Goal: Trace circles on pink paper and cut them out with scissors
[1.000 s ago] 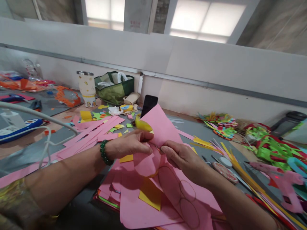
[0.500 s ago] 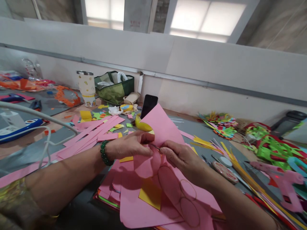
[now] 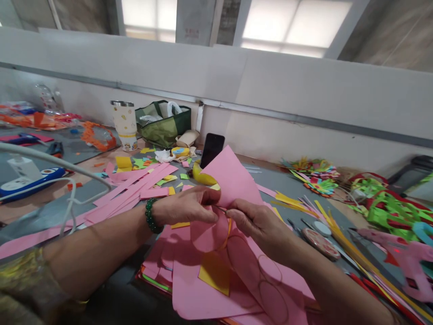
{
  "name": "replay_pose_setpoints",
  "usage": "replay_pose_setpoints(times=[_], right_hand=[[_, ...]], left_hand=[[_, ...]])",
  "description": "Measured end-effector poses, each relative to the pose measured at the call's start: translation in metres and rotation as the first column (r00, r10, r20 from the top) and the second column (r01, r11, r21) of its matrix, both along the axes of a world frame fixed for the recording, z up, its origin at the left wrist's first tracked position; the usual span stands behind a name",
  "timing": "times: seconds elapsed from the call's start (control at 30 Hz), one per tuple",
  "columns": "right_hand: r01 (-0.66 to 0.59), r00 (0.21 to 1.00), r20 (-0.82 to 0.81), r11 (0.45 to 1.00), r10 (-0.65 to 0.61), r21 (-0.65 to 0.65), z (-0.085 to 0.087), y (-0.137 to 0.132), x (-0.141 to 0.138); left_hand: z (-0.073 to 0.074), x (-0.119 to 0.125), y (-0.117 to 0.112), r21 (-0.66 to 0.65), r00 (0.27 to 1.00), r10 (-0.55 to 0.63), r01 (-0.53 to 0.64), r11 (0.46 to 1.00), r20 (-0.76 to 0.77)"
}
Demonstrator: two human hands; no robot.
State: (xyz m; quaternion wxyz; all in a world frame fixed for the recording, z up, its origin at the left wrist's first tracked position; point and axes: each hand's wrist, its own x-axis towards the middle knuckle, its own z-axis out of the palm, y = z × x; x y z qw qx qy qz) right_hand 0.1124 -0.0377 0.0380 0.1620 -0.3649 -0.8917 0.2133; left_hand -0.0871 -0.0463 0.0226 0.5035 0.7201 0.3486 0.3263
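My left hand (image 3: 194,205), with a green bead bracelet (image 3: 152,216) at the wrist, pinches a raised sheet of pink paper (image 3: 233,176). From the other side my right hand (image 3: 255,221) grips what look like scissors (image 3: 221,208). Just a thin dark metal part of them shows between the hands, against the paper; the handles are hidden by my fingers. Curved outlines of ovals are drawn on the lower part of the pink paper. Below lies a stack of pink sheets (image 3: 203,307) with a yellow paper square (image 3: 216,273) on it.
Pink paper strips (image 3: 135,192) and coloured scraps lie left of centre. Behind stand a phone (image 3: 213,149), a banana (image 3: 203,175), a tumbler (image 3: 124,124) and a green bag (image 3: 162,122). A pink glue gun (image 3: 399,253) lies at right. A white cable (image 3: 71,198) crosses the left side.
The hands keep their grip, and the pink paper between them has shifted slightly. The whole view has moved a little, so everything sits slightly further right.
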Motion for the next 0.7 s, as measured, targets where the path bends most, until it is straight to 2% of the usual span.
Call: replay_pose_setpoints(times=[0.1, 0.2, 0.3, 0.43, 0.5, 0.6, 0.67, 0.7], right_hand=[[0.004, 0.999, -0.033, 1.0, -0.004, -0.015, -0.001, 0.001, 0.0], [0.012, 0.983, -0.18, 0.995, -0.03, -0.101, -0.002, 0.003, 0.001], [0.005, 0.941, -0.33, 0.983, -0.067, -0.186, -0.003, 0.005, 0.002], [0.072, 0.927, -0.345, 0.972, -0.149, -0.225, -0.007, 0.006, -0.003], [0.082, 0.883, -0.426, 0.958, -0.197, -0.273, -0.01, 0.007, -0.006], [0.05, 0.756, -0.575, 0.904, -0.312, -0.425, -0.015, 0.009, -0.009], [0.043, 0.704, -0.603, 0.87, -0.375, -0.491, -0.018, 0.01, -0.01], [0.05, 0.704, -0.598, 0.867, -0.383, -0.496, -0.019, 0.01, -0.011]], left_hand=[[-0.002, 0.0, 0.001, -0.034, 1.0, -0.002, 0.003, 0.999, 0.023], [-0.005, 0.0, 0.004, -0.087, 0.991, -0.018, 0.03, 0.996, 0.135], [-0.009, 0.0, 0.008, -0.149, 0.96, 0.046, -0.005, 0.989, 0.276], [-0.012, 0.002, 0.01, -0.273, 0.914, 0.126, -0.017, 0.962, 0.386], [-0.011, 0.003, 0.009, -0.308, 0.863, 0.171, -0.018, 0.951, 0.475], [-0.01, 0.005, 0.007, -0.286, 0.779, 0.186, -0.009, 0.958, 0.598], [-0.01, 0.006, 0.006, -0.263, 0.792, 0.175, -0.019, 0.965, 0.585], [-0.011, 0.006, 0.006, -0.264, 0.813, 0.173, -0.024, 0.964, 0.556]])
